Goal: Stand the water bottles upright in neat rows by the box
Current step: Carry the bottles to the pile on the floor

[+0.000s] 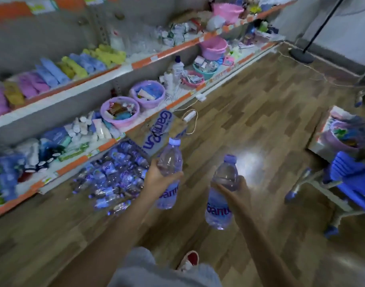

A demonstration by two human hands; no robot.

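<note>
My left hand point(156, 176) grips a clear water bottle point(170, 162) with a purple cap and label, held upright above the wooden floor. My right hand point(240, 184) grips a second water bottle point(223, 191) of the same kind, also upright in the air. Left of my hands, a cluster of several water bottles point(113, 175) rests on the floor against the lowest shelf; blur hides whether they stand or lie. Behind them a cardboard box point(158, 131) with purple lettering lies open beside the shelf.
Shelves point(123, 69) along the left hold pink and purple basins, cloths and small packets. A white power strip point(189, 116) with its cord lies on the floor by the box. Blue plastic stools point(347, 177) and a metal-framed trolley stand at the right. A fan base point(301, 54) stands far back.
</note>
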